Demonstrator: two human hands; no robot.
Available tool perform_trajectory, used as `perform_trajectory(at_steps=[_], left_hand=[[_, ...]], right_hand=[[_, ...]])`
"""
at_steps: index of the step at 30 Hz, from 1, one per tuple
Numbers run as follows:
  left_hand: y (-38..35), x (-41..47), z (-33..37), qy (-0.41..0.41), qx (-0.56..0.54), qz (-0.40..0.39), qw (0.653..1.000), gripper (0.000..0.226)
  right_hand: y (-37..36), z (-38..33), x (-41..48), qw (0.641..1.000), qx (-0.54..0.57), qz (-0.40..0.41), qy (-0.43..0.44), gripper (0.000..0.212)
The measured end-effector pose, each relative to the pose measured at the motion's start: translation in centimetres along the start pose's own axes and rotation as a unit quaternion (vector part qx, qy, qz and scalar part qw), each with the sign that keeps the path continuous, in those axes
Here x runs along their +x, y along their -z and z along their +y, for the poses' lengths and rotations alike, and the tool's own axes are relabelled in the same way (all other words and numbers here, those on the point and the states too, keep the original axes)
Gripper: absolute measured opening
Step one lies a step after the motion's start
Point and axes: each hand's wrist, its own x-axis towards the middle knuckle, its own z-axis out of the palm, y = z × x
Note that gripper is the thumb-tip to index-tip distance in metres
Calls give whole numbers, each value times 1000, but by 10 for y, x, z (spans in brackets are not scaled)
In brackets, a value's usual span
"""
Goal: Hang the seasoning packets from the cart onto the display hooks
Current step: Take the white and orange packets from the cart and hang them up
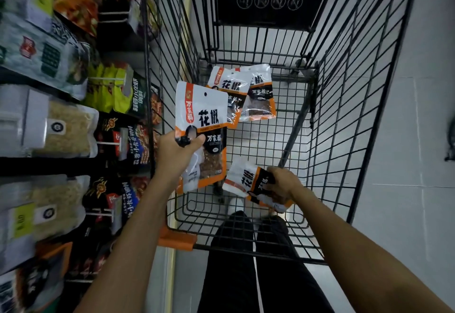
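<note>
My left hand [176, 151] grips a white-and-orange seasoning packet [204, 110] by its middle and holds it upright above the left side of the black wire cart [344, 106]. Low near the cart's near end, my right hand [283, 183] grips a second packet [248, 182], which lies tilted. Two more packets [242, 91] overlap on the cart's floor toward its far end. The display hooks [108, 143] stick out among hanging bags on the shelving at the left.
The shelving at the left is crowded with hanging bags of noodles [61, 130], yellow-green packs [118, 91] and dark seasoning bags [133, 145]. The cart's orange handle corner [176, 240] sits in front of my legs. Pale tiled floor [413, 189] runs along the cart's right side.
</note>
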Motion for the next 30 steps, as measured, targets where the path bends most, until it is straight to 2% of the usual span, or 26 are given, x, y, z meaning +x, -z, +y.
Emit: perform_trajectory(at_steps=[2,4,7,11,13,15,17,21,25,28,29,30], left_hand=[[5,-6,7,-16,6,6,1000,17],[11,-15,16,-37,11,11,999,22],[23,-35,32,-63,0,32,998,20],[45,-71,51,-74,-20,90,993,25],[58,-92,60,-79,-49,108,990,21],[72,-118,68,-86,-71,141,984,26],[87,-147,73,-97,-94,172,976,31],[115,-222,72,-108,-143,253,951,24],[144,-312,62,-134,-186,306,924,51],[169,-380,49,-153,-196,347,904,16],[178,-403,43,-153,-207,364,895,19],[186,-426,37,-158,-219,373,888,32]], right_hand=[[11,-2,-13,997,42,63,-8,37],[25,-6,-28,983,132,124,-16,31],[51,-17,-55,937,297,186,-17,19],[87,-39,-102,856,479,193,14,7],[102,-49,-125,825,534,176,49,4],[115,-59,-148,804,570,150,82,6],[128,-71,-171,801,572,130,120,11],[143,-104,-218,818,530,100,199,12],[141,-149,-272,834,470,63,282,9],[128,-184,-317,837,427,30,340,13],[122,-196,-333,838,413,18,357,16],[114,-206,-351,836,396,0,380,17]])
